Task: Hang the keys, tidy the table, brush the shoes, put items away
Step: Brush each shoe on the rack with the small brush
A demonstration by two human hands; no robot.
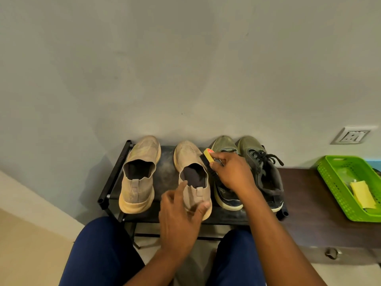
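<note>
Two beige knit slip-on shoes point(140, 174) with paler tan soles sit on a black rack point(115, 174). Beside them, olive-green lace-up shoes point(259, 172) with black laces and off-white soles. The brush point(209, 159) is yellow with black bristles. A bright green perforated basket point(334, 182) holds a yellow cloth point(362, 195).
</note>
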